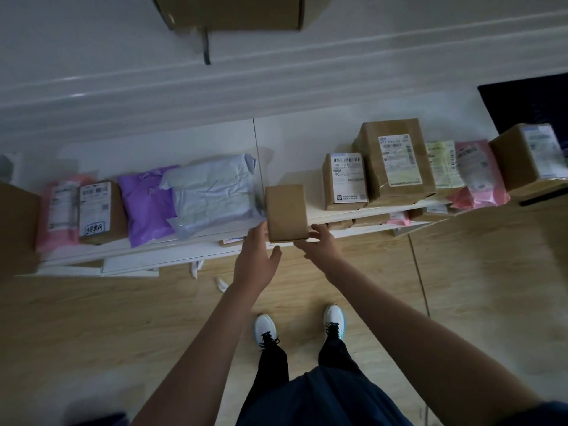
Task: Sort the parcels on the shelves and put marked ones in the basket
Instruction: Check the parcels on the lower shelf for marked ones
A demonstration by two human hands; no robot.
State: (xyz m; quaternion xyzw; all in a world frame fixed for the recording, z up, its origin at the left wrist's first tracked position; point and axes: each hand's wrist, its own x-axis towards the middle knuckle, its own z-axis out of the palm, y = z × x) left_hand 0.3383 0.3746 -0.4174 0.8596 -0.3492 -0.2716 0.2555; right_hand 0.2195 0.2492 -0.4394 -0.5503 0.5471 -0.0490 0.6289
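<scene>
A small plain cardboard box [286,212] stands at the front edge of the white shelf [310,167], no label showing on its face. My left hand [257,256] is at the box's lower left corner with fingers fairly straight, touching its side. My right hand [319,242] touches the box's lower right corner, fingers loosely bent. Left of the box lie a pale blue mailer bag [212,195], a purple bag [146,207], a labelled brown box [100,212] and a pink bag [57,213]. No basket is in view.
Right of the small box stand two labelled brown boxes [345,181] [396,158], a green-labelled bag [442,164], a pink bag [479,176] and another brown box [528,155]. Lower shelves hold more parcels [398,218]. A cardboard box [227,10] sits above. Wooden floor lies below.
</scene>
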